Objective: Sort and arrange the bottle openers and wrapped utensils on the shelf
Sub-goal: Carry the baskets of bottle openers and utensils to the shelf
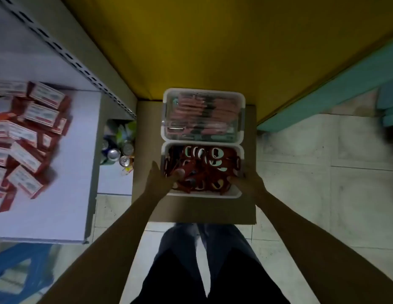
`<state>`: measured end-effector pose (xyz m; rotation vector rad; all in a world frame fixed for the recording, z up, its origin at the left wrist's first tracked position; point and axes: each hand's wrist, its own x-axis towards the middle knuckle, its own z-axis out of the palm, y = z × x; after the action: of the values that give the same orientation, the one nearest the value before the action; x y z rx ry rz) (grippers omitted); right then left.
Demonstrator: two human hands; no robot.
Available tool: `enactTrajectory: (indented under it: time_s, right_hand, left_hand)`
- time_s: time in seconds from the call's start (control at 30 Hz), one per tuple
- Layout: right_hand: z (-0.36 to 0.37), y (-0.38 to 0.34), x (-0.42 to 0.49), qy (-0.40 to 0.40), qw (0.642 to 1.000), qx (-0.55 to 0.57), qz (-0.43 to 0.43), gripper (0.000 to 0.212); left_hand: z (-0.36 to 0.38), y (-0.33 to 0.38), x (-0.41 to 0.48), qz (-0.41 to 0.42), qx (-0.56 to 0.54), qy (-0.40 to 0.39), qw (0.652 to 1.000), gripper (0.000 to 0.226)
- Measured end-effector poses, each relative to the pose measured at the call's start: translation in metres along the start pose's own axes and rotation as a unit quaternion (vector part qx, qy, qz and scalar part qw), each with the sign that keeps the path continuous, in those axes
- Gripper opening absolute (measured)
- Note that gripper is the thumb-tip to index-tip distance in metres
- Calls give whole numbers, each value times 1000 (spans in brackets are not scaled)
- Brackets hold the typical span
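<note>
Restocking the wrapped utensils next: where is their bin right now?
In the head view, centre frame, the utensil bin sits at the far end of the cardboard box, directly behind the bottle-opener bin.

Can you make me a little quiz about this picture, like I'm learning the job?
1. True or false: the left hand and right hand both hold the near bin of red bottle openers.
2. What fills the far bin? A) cans B) pink wrapped utensils C) red boxes
3. Fill in: both bins stand on a cardboard ____.
Key: 1 true; 2 B; 3 box.
</note>
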<state>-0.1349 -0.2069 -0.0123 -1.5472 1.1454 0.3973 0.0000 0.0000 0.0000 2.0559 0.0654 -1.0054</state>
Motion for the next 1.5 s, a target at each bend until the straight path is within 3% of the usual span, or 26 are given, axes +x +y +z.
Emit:
enactTrajectory:
  time_s: [0.13, 0.33, 0.43, 0.57, 0.73, 0.87, 1.03, 1.27, 1.37, 1.5]
  right_hand:
    - [6, -6, 15, 5, 999, 3, 53, 62]
    - [6, -12, 34, 15, 997, -14, 75, 49]
    - [7, -16, 31, 19, 997, 25, 76, 35]
    - [8, -18, 15, 9, 992, 81, 98, 33]
    - [23, 8, -28, 27, 980, 148, 132, 11]
    - [34, 35, -60, 54, 978, 137, 150, 35]
    - [51, 72, -112, 98, 956, 210, 179, 42]
    - [99, 143, -207, 200, 879, 356, 248, 73]
    - [126, 178, -253, 249, 823, 437, 263, 66]
    - [171, 223, -312, 318, 721, 539, 297, 66]
  left_hand:
    - [1, -3, 18, -59, -46, -42, 996, 37]
    - [0, -4, 41, -108, -50, -80, 990, 33]
    - [-5, -6, 44, -130, -54, -83, 987, 38]
    - [-18, -8, 46, -172, -68, -114, 976, 38]
    - [-22, -18, 32, -155, 13, -119, 981, 51]
    - [-21, -17, 20, -161, 56, -164, 972, 63]
    - [-3, -9, 0, -142, 161, -203, 955, 59]
    - [53, 3, -55, -15, 345, -302, 888, 63]
    - [89, 0, -96, 58, 424, -374, 823, 53]
    - [138, -25, -164, 124, 513, -433, 731, 46]
